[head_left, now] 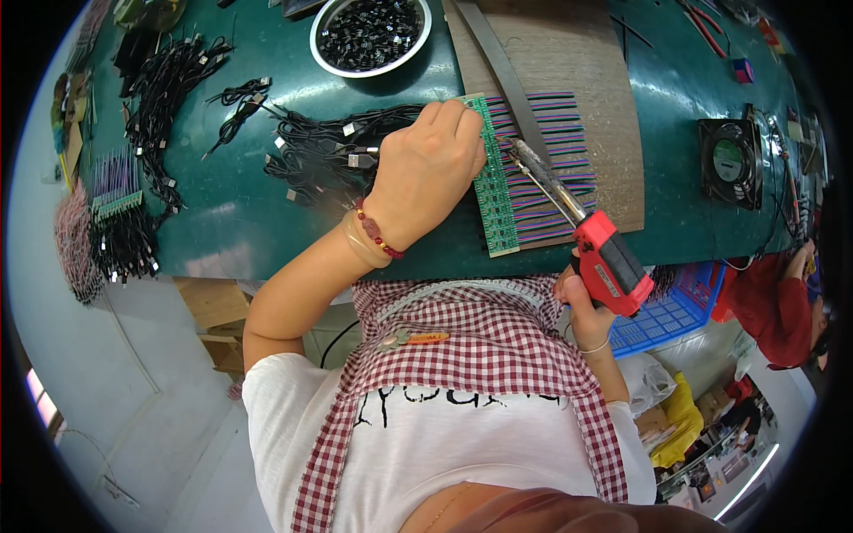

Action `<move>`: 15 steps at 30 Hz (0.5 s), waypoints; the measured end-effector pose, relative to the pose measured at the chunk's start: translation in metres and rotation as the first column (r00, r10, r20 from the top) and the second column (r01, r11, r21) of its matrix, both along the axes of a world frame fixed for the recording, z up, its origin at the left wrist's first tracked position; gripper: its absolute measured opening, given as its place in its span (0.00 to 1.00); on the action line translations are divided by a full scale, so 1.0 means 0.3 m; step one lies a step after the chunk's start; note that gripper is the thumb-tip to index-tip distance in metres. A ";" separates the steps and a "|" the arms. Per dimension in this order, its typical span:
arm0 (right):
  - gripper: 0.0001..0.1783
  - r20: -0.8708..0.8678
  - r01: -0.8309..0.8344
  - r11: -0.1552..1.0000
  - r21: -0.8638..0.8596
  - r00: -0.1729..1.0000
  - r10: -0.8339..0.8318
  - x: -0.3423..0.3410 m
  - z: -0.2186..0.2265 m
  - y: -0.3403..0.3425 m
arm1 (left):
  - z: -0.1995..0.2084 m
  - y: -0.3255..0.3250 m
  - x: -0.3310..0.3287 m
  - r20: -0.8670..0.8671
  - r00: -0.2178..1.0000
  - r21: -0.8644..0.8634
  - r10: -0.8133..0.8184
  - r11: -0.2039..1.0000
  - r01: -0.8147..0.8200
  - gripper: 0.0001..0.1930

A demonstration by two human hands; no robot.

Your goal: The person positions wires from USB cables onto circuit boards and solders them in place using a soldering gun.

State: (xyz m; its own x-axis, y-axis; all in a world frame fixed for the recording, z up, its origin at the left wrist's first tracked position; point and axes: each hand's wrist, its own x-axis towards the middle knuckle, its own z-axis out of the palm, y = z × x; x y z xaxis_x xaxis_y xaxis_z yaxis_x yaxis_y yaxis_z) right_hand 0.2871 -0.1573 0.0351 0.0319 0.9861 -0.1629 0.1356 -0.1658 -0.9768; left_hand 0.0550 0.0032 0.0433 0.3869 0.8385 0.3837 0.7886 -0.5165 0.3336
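My right hand is wrapped round the grip of a red and black soldering gun. The gun's metal tip reaches up and left to a long green circuit board panel. My left hand is closed in a pinch at the panel's left edge; whatever its fingertips hold is hidden. Black USB cables with metal plugs lie bunched under and left of that hand. From the panel's right side, rows of coloured wires fan out over a brown board. A flat metal bar lies across the wires.
A white bowl of small black parts stands at the back. More black cables and a finished-looking bundle with a green board lie left. A black fan and red-handled pliers are right. A blue basket sits below the table edge.
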 end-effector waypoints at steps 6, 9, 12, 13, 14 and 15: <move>0.20 -0.013 0.003 1.000 0.001 1.000 -0.003 0.001 0.003 0.006 | 0.003 0.001 -0.001 0.001 1.000 -0.002 -0.015 1.000 0.015 0.08; 0.20 -0.006 -0.004 0.999 0.035 1.000 0.004 -0.003 0.010 0.012 | 0.016 -0.007 -0.007 -0.026 0.999 -0.021 -0.019 1.000 0.018 0.07; 0.20 -0.045 0.023 0.999 0.035 0.999 -0.022 -0.013 0.021 0.022 | 0.046 -0.024 -0.028 -0.106 0.994 -0.074 -0.024 0.997 0.017 0.08; 0.20 -0.058 0.042 0.998 0.054 0.998 -0.039 -0.014 0.023 0.025 | 0.061 -0.029 -0.041 -0.156 0.987 -0.119 -0.034 0.993 0.015 0.09; 0.20 -0.071 0.060 0.996 0.072 0.996 -0.055 -0.015 0.025 0.029 | 0.074 -0.032 -0.058 -0.155 0.987 -0.116 -0.031 0.993 0.013 0.09; 0.20 -0.071 0.057 0.996 0.075 0.996 -0.052 -0.017 0.031 0.035 | 0.086 -0.037 -0.083 -0.084 0.996 -0.052 0.025 0.998 -0.030 0.10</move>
State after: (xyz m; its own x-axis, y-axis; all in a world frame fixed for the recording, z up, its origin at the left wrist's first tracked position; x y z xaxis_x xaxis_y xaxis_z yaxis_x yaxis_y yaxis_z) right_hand 0.2819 -0.1468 0.0442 0.0770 0.9929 -0.0907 0.0600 -0.0954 -0.9936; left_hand 0.0301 -0.0080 0.0690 0.3922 0.8675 0.3060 0.8286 -0.4776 0.2921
